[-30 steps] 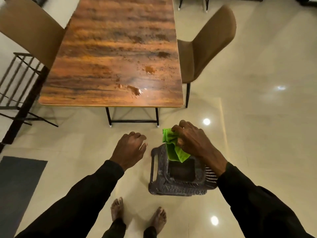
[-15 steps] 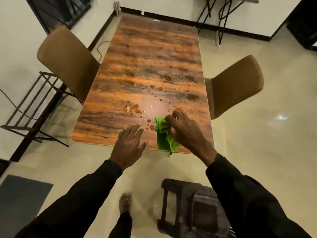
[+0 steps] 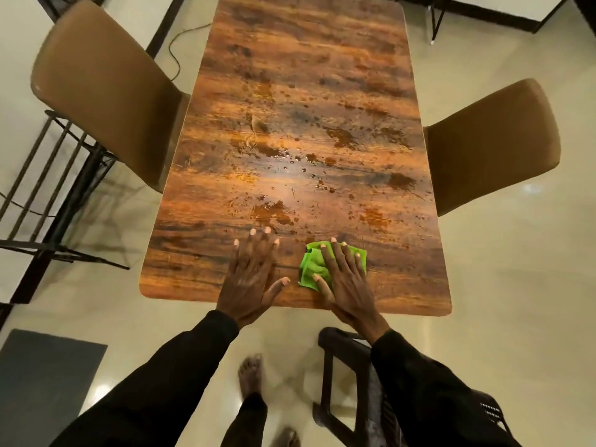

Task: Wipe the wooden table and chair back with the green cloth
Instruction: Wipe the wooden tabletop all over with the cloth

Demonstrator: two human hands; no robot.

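Warm, yellowish light fell from overhead, moderately bright. A pale patch of glare lay across the middle of the glossy brown wood-grain tabletop point(image 3: 292, 91). The polished cream floor point(image 3: 516, 285) mirrored small lamp spots. The bare foot point(image 3: 251, 375) was smeared by motion blur. Wide-angle distortion bowed the tabletop's long edges outward.

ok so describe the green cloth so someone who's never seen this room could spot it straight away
Start at the long wooden table and go to its near short edge, where two hands lie flat. The green cloth is the small crumpled square pressed under the right hand. It is the only bright green thing in view; the left hand beside it rests on bare wood.
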